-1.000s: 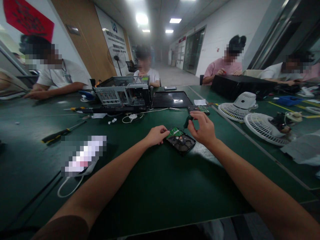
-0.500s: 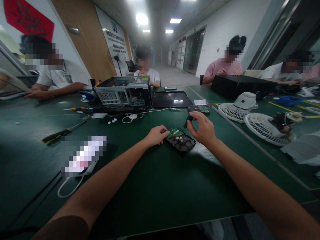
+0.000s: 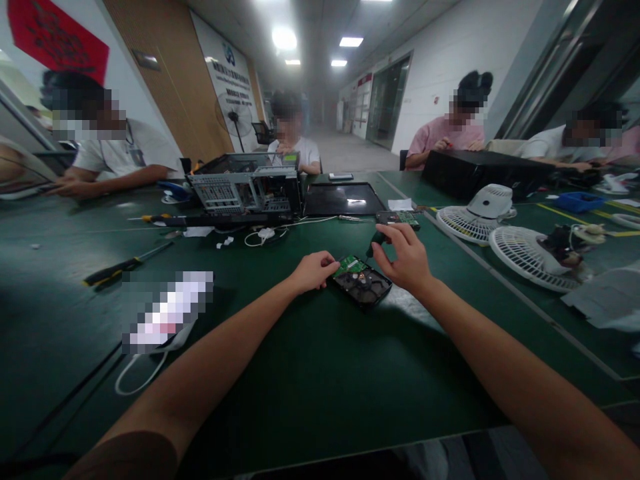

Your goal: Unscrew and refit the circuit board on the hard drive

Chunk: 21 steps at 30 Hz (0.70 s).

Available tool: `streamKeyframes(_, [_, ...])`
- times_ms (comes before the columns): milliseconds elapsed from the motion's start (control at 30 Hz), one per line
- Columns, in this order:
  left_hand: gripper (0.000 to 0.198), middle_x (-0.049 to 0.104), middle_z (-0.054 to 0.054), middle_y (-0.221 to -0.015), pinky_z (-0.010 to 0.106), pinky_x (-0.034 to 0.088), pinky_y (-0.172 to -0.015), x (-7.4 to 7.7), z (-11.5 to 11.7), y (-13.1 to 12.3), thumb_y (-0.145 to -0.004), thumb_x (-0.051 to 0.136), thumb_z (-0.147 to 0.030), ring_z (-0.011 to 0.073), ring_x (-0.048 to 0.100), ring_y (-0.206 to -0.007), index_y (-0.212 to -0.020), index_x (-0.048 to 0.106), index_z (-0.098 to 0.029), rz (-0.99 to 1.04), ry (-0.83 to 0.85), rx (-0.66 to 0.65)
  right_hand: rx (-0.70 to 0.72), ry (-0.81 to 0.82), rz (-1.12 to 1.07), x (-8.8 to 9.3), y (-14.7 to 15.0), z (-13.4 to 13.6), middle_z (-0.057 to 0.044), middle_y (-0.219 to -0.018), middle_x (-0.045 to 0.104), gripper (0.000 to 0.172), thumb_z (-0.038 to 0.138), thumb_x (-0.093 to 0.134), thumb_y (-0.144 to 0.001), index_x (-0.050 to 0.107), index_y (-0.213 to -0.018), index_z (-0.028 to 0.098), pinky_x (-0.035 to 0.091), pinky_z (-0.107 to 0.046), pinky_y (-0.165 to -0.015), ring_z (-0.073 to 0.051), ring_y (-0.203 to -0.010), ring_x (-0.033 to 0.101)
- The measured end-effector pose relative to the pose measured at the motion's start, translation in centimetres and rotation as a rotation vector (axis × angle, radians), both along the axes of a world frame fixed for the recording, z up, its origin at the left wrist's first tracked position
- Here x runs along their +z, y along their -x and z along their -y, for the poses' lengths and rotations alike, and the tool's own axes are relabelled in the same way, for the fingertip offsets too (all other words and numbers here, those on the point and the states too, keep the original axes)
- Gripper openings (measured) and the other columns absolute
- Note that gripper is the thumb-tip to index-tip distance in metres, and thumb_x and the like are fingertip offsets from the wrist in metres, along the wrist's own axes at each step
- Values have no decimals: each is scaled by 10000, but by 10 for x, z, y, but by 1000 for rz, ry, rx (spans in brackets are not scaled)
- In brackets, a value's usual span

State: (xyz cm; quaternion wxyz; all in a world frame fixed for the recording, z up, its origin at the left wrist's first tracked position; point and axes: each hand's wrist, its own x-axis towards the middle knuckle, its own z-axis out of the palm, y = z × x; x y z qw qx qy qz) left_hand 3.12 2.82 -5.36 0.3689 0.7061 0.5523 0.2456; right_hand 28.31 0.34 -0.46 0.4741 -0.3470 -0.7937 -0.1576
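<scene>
A hard drive [image 3: 369,287] lies on the green tabletop [image 3: 320,373], its green circuit board facing up. My left hand [image 3: 315,272] is closed on the drive's left edge, thumb and fingers pinching it. In my right hand [image 3: 404,257] a small screwdriver [image 3: 375,241] with a dark green handle stands nearly upright, its handle between thumb and fingers. The screwdriver's tip points down at the far right edge of the board; whether it sits in a screw is too small to tell.
Behind the drive stand an opened computer case [image 3: 240,190], a black panel [image 3: 345,199] and a second circuit-board unit [image 3: 399,220]. White fan parts [image 3: 475,220] lie to the right. On the left are a long screwdriver [image 3: 125,265] and a phone [image 3: 170,313]. Several people sit around the table.
My right fingers have shifted slightly on the screwdriver handle, which leans a little differently. My left hand and the hard drive have stayed in place.
</scene>
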Motion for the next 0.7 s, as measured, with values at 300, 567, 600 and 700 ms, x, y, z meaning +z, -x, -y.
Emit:
streamKeyframes(300, [288, 714, 41, -945, 166, 425, -381, -2, -1, 1, -960, 617, -438, 81, 621, -492, -1105, 651, -191, 15, -13, -13, -17, -4, -30, -2, 0, -3, -100, -1090, 617, 384, 330, 678, -913, 588, -1277, 248, 583, -437, -824, -234, -867, 635])
streamKeyframes(567, [282, 717, 45, -957, 167, 422, -384, -3, -1, 1, -956, 626, -433, 79, 620, -495, -1103, 661, -195, 8, -13, -4, 17, 48, -41, -1, 0, -2, -121, -1180, 610, 402, 287, 613, -936, 569, -1334, 250, 600, -451, -837, -243, -917, 660])
streamKeyframes(600, [281, 717, 47, -960, 169, 423, -383, -3, -1, 1, -956, 627, -431, 81, 621, -495, -1102, 662, -194, 12, -15, -6, 29, 58, -40, -1, 0, -2, -128, -1220, 604, 410, 274, 601, -940, 561, -1347, 250, 606, -446, -836, -246, -943, 665])
streamKeyframes(700, [277, 718, 48, -960, 172, 426, -385, -3, -2, 2, -953, 630, -429, 82, 622, -496, -1097, 661, -195, 14, -16, -8, 46, 65, -60, -3, 1, -5, -138, -1269, 606, 401, 264, 605, -942, 556, -1339, 242, 621, -436, -834, -262, -1030, 664])
